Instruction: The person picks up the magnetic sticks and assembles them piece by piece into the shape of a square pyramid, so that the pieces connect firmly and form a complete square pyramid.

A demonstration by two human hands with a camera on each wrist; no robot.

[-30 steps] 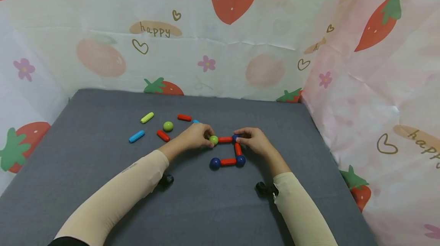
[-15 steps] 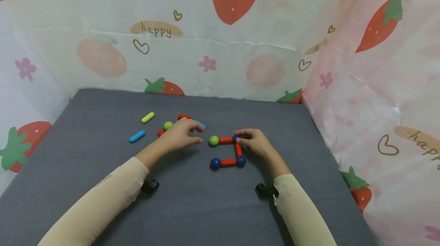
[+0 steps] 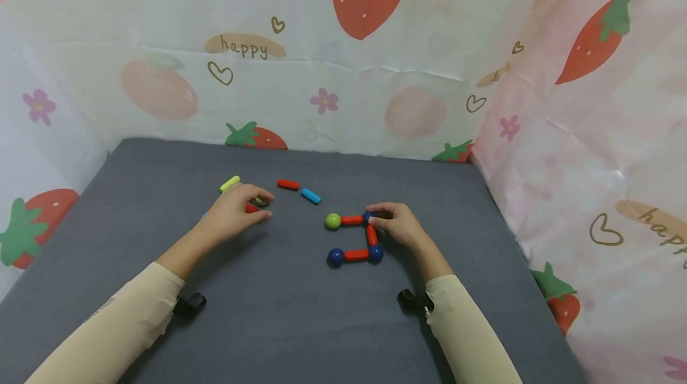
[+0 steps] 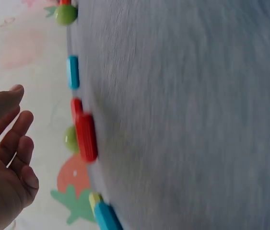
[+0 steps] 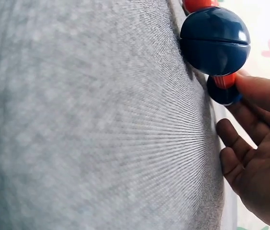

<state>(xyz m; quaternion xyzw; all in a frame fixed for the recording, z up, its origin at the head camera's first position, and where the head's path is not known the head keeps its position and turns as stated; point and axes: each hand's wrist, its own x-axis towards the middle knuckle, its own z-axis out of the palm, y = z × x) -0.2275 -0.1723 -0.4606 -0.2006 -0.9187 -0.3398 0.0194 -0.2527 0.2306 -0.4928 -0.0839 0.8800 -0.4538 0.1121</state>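
Observation:
My right hand (image 3: 401, 226) pinches a dark blue ball (image 3: 367, 218) between thumb and index finger at the far right corner of a ball-and-rod shape. From that ball, one red rod (image 3: 352, 220) runs left to a green ball (image 3: 333, 221). Another red rod (image 3: 371, 235) leads toward me to a second dark blue ball (image 3: 376, 253), then a third red rod (image 3: 356, 255) joins a dark blue ball (image 3: 336, 257). My left hand (image 3: 231, 211) hovers with relaxed, empty fingers over a loose red rod (image 4: 86, 136) and a loose green ball (image 4: 71, 139), partly covering both.
Loose on the grey cloth lie a red rod (image 3: 288, 184) and a blue rod (image 3: 310, 195) behind the shape. A yellow-green rod (image 3: 229, 183) lies beyond my left hand, and another blue rod (image 4: 107, 216) is mostly hidden by it. A printed curtain (image 3: 343, 115) stands behind the table.
My left hand has let go of the green ball on the shape and moved left to the loose pieces. My right hand stays on the dark blue ball.

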